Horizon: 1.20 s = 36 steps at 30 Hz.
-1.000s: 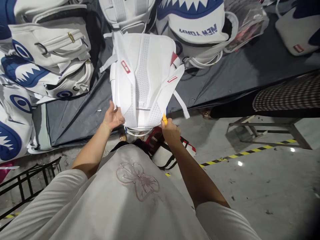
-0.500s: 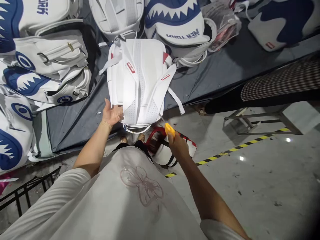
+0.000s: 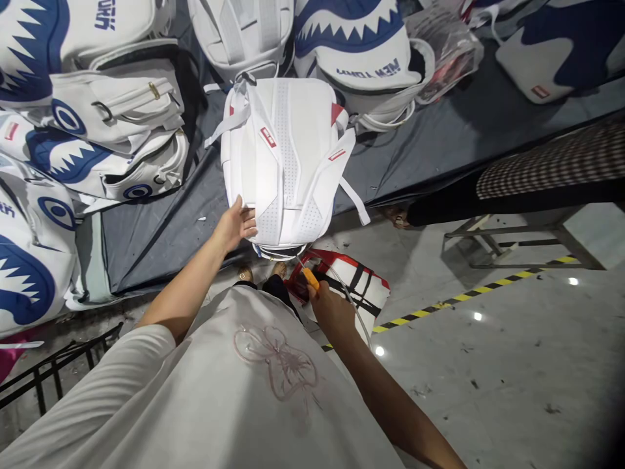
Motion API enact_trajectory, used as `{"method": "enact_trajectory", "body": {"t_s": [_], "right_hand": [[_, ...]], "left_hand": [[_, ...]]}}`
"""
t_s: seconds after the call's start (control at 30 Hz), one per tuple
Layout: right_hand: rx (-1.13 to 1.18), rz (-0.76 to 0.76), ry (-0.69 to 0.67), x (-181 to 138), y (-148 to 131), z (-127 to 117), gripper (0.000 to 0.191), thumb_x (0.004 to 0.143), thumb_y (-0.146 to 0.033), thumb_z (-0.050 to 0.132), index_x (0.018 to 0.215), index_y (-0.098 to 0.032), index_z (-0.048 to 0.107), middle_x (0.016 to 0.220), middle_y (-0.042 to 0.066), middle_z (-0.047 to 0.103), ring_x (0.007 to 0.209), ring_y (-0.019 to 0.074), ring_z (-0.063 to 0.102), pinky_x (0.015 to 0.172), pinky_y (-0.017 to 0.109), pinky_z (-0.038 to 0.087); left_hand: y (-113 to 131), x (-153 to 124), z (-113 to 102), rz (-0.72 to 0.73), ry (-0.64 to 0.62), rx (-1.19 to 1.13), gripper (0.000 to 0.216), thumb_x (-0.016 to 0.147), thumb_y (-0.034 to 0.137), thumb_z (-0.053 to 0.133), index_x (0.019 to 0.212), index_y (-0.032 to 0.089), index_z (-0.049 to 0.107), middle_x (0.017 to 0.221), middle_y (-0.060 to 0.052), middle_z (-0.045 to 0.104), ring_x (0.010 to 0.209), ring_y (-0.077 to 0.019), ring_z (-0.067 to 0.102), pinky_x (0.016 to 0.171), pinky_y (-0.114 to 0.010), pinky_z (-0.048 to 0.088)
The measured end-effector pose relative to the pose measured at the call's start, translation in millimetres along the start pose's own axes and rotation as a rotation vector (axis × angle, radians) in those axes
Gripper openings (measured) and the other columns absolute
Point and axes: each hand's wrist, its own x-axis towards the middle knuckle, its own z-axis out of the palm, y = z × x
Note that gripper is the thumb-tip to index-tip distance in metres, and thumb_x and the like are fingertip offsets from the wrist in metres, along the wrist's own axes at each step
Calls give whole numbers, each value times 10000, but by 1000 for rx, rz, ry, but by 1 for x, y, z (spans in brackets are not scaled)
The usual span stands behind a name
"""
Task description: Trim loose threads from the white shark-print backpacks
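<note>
A white backpack (image 3: 286, 163) lies with its back panel and straps facing up and its lower end toward me, at the table's edge. My left hand (image 3: 233, 227) touches its lower left side, thumb apart and fingers stretched over the edge of the panel. My right hand (image 3: 334, 312) is closed round a tool with an orange handle (image 3: 311, 279) and a thin metal tip. That tip is near the backpack's lower right edge; I cannot tell whether they touch. A thin pale cord or strip (image 3: 349, 296) runs beside my right hand.
White and blue backpacks (image 3: 29, 280) are piled at the left, others (image 3: 361, 71) at the back of the grey-covered table (image 3: 410, 143). A red and white bag (image 3: 374, 290) lies on the floor. At right are a person's leg (image 3: 449, 198), a stool (image 3: 522, 241) and striped floor tape (image 3: 439, 306).
The view has shifted slightly. My right hand has moved down and left with the orange-handled tool. The fingers of my left hand now lie over the backpack's side edge.
</note>
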Motion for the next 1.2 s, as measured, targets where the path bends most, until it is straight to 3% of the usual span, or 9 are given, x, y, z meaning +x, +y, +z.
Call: {"method": "enact_trajectory", "body": {"t_s": [0.1, 0.2, 0.3, 0.5, 0.67, 0.8, 1.0, 1.1, 1.2], "right_hand": [[58, 3, -65, 2, 5, -1, 399, 1053, -467, 320, 1144, -157, 555, 933, 135, 745, 892, 259, 735, 674, 298, 455], [147, 0, -74, 7, 7, 3, 431, 1055, -478, 296, 1184, -163, 560, 957, 132, 746, 903, 259, 728, 692, 307, 460], [221, 5, -64, 9, 12, 14, 419, 1051, -461, 312, 1178, -171, 586, 964, 124, 746, 907, 250, 724, 689, 297, 462], [687, -287, 290, -12, 56, 69, 417, 1032, -430, 254, 1073, -191, 594, 741, 51, 697, 600, 192, 660, 576, 290, 476], [939, -590, 653, -19, 60, 62, 393, 1012, -435, 304, 968, -182, 602, 791, 61, 669, 578, 169, 604, 561, 296, 500], [873, -529, 496, -1, 47, 19, 413, 998, -414, 297, 1097, -157, 605, 767, 66, 676, 621, 200, 636, 613, 312, 515], [722, -328, 286, 27, 46, -8, 625, 992, -568, 161, 1075, -160, 626, 777, 117, 700, 712, 270, 672, 678, 360, 521], [673, -283, 172, 30, 45, -8, 631, 998, -556, 127, 1061, -193, 639, 820, 121, 714, 773, 282, 673, 712, 368, 525], [715, -308, 122, 27, 48, -1, 525, 995, -500, 173, 1010, -219, 616, 847, 100, 717, 778, 263, 662, 771, 366, 522]], "left_hand": [[-26, -27, 11, 563, 327, 609, 527, 881, 494, 610, 1296, 185, 516, 1340, -168, 596, 1265, -294, 573, 999, -472, 524], [-54, -28, 37, 954, 1, 1276, 687, 851, 260, 643, 1484, 183, 388, 1617, -203, 306, 1530, -373, 218, 1202, -605, 259], [-68, -7, 64, 862, -223, 1627, 783, 804, 55, 581, 1540, 191, 350, 1642, -212, 251, 1540, -374, 191, 1215, -635, 187], [-15, 15, 79, 826, -32, 1427, 689, 755, 35, 546, 1434, 154, 531, 1190, -126, 726, 1156, -284, 666, 1102, -499, 448], [65, 3, 68, 904, 327, 630, 316, 854, 302, 595, 1112, 167, 718, 983, -56, 757, 927, -233, 706, 826, -333, 571], [32, -40, 49, 812, 442, 421, 396, 938, 469, 466, 1113, 199, 697, 1040, -73, 735, 1070, -234, 658, 969, -403, 528], [-68, -135, 25, 562, -85, 869, 297, 887, 490, 614, 1013, 264, 760, 917, -74, 768, 847, -256, 720, 783, -407, 600], [-55, -124, 24, 718, -4, 1229, 630, 850, 456, 689, 1423, 234, 552, 1462, -189, 550, 1338, -349, 534, 1115, -550, 419], [-18, -68, 35, 789, 23, 1378, 622, 776, 246, 734, 1381, 218, 595, 1463, -177, 555, 1396, -354, 479, 1165, -567, 341]]}}
